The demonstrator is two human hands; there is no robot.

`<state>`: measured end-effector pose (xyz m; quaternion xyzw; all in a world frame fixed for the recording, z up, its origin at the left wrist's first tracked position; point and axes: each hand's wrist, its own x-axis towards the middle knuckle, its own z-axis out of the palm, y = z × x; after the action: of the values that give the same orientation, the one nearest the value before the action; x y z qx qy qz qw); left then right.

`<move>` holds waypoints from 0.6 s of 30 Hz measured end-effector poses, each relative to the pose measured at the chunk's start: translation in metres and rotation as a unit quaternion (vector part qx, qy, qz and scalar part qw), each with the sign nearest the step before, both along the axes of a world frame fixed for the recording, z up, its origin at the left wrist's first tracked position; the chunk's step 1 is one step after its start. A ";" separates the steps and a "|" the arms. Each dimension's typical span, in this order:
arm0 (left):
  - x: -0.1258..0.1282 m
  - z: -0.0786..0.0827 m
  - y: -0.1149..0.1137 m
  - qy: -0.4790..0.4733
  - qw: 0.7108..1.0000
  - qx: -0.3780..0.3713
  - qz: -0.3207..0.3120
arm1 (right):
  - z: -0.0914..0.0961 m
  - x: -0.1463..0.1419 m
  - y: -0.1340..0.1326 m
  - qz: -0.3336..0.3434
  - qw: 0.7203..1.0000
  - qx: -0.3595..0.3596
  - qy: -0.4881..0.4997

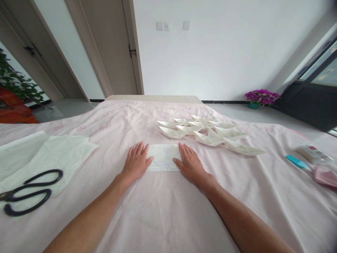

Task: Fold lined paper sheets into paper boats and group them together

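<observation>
A rectangular sheet of folded paper (162, 158) with faint writing lies flat on the pink floral cloth (163, 211). My left hand (137, 161) rests on its left end, fingers stretched forward and thumb pointing inward. On the right end lies my right hand (191, 163), flat as well, its thumb over the paper. Neither hand grips anything. Just beyond my right hand stand several folded paper boats (210, 137), grouped closely together on the cloth.
At the left, black-handled scissors (34, 189) lie on loose lined sheets (63, 151). To the right are a blue-handled tool (297, 161), a clear-wrapped packet (314, 154) and a pink item (325, 176). Purple flowers (262, 96) stand on the floor by the wall.
</observation>
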<state>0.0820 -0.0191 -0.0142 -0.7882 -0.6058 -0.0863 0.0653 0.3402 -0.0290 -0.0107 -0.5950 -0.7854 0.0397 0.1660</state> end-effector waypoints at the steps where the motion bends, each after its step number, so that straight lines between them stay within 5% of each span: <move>1: 0.000 0.001 -0.001 -0.005 1.000 0.001 -0.004 | 0.000 0.001 0.001 0.005 1.000 0.000 0.002; 10: -0.006 -0.001 0.004 -0.178 0.982 0.011 -0.060 | 0.003 0.004 0.002 0.053 0.998 0.018 0.023; 18: -0.005 0.006 0.001 -0.302 0.952 0.038 -0.041 | 0.005 0.004 0.001 0.088 0.994 0.031 0.052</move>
<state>0.0768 -0.0180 -0.0084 -0.7466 -0.5605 -0.3457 -0.0943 0.3446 -0.0283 -0.0055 -0.5151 -0.8259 0.0607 0.2210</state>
